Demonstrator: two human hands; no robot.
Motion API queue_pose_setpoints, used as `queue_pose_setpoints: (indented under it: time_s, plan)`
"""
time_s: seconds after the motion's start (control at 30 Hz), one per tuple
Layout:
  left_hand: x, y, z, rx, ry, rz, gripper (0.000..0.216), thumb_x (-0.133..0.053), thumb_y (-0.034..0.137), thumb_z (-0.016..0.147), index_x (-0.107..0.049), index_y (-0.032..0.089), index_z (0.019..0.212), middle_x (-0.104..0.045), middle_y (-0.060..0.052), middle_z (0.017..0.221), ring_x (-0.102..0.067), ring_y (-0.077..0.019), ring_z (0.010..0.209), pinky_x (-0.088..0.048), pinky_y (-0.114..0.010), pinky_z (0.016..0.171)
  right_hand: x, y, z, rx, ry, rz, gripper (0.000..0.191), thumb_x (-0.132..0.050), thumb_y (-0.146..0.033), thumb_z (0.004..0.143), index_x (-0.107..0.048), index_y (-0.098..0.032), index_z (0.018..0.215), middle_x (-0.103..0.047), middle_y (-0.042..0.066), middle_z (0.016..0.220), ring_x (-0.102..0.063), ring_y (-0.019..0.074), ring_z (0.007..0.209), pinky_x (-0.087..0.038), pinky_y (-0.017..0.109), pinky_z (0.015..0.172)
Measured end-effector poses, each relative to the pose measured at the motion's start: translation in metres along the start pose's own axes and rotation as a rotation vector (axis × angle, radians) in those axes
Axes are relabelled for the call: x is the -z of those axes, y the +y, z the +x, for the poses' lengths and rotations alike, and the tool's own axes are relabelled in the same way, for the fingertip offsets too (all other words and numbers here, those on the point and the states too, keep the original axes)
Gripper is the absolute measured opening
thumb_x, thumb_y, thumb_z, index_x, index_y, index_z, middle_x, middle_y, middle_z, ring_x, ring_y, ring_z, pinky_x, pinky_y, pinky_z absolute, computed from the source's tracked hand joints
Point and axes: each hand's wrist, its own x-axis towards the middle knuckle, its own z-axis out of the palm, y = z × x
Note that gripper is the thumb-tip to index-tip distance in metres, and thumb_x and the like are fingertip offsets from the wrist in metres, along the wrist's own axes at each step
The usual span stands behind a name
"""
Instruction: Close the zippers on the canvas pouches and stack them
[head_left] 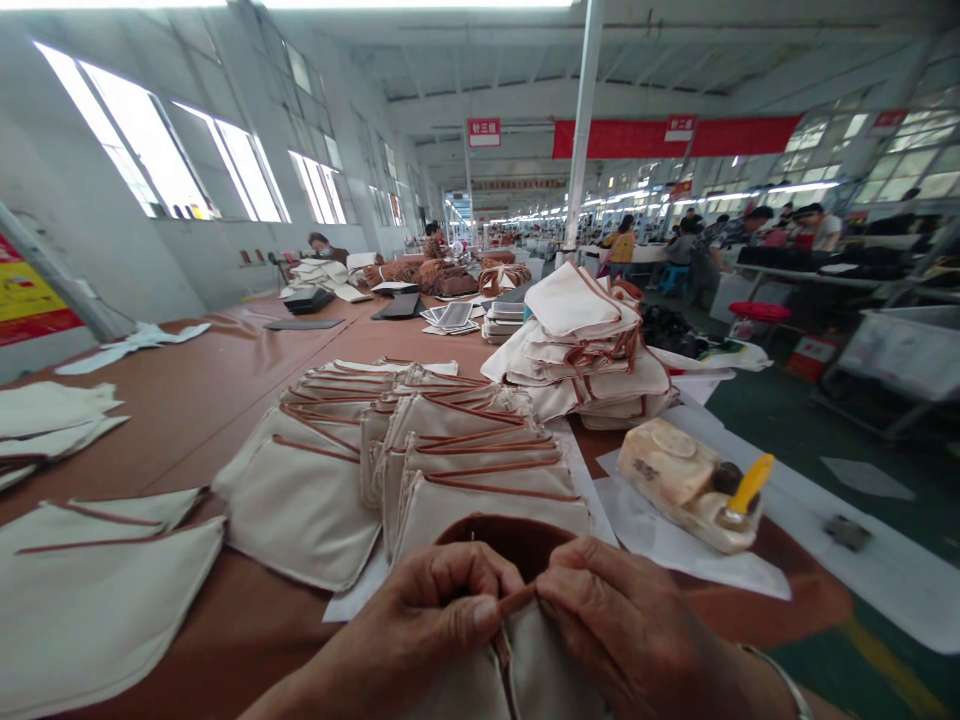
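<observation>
both grips closed: left hand (442,610), right hand (622,620) pinch brown trim (517,598) of cream pouch (529,675); red sign (484,132) illegible.

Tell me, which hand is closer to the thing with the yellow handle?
Right. The right hand is below and left of the yellow handle; the left hand is farther left, past the right one. Both pinch the brown trim.
</observation>
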Motion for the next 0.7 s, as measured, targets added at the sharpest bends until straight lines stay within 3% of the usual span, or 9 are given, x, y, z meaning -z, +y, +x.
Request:
queue_pose_setpoints:
  time_s: [0.17, 0.4, 0.5, 0.6, 0.7]
  plan:
    - [0.003, 0.006, -0.002, 0.008, -0.063, 0.096, 0.027, -0.065, 0.034, 0.092, -0.058, 0.011, 0.079, -0.058, -0.008, 0.097, -0.049, -0.0143, 0.081, -0.037, -0.025, 0.072, 0.007, -0.001, 0.009, -0.056, -0.049, 0.196, 0.016, -0.045, -0.006, 0.094, -0.057, -0.015, 0.09, -0.062, 0.006, 0.077, -0.055, 0.0151, 0.071, -0.046, 0.023, 0.061]
    - [-0.003, 0.006, 0.001, 0.014, -0.068, 0.14, 0.027, -0.065, 0.037, 0.092, -0.061, 0.011, 0.084, -0.058, -0.007, 0.091, -0.048, -0.014, 0.079, -0.037, -0.024, 0.07, 0.012, -0.002, 0.018, 0.046, -0.23, -0.08, 0.022, -0.04, -0.004, 0.093, -0.057, -0.013, 0.083, -0.059, 0.007, 0.073, -0.056, 0.0183, 0.069, -0.048, 0.028, 0.06]
    - [-0.003, 0.006, 0.0, 0.02, -0.054, 0.123, 0.028, -0.065, 0.038, 0.092, -0.06, 0.012, 0.082, -0.06, -0.008, 0.095, -0.049, -0.0141, 0.08, -0.038, -0.024, 0.071, 0.014, -0.002, 0.014, 0.134, -0.215, -0.21, 0.022, -0.04, -0.004, 0.089, -0.055, -0.016, 0.079, -0.058, 0.006, 0.07, -0.055, 0.0192, 0.064, -0.047, 0.03, 0.054]
    - [0.003, 0.005, -0.002, 0.039, -0.028, 0.118, 0.029, -0.065, 0.038, 0.092, -0.059, 0.012, 0.081, -0.062, -0.01, 0.1, -0.05, -0.0154, 0.082, -0.039, -0.025, 0.072, 0.022, -0.006, 0.003, 0.186, -0.121, -0.354, 0.017, -0.046, -0.002, 0.083, -0.056, -0.014, 0.087, -0.061, 0.008, 0.074, -0.058, 0.0216, 0.067, -0.051, 0.033, 0.06]
    - [0.007, 0.006, -0.004, 0.053, -0.001, 0.13, 0.029, -0.066, 0.039, 0.091, -0.061, 0.011, 0.082, -0.062, -0.009, 0.095, -0.052, -0.0158, 0.081, -0.038, -0.025, 0.071, 0.032, -0.011, -0.004, 0.098, -0.043, -0.31, 0.023, -0.049, 0.001, 0.082, -0.056, -0.014, 0.098, -0.063, 0.008, 0.078, -0.059, 0.021, 0.073, -0.053, 0.032, 0.068]
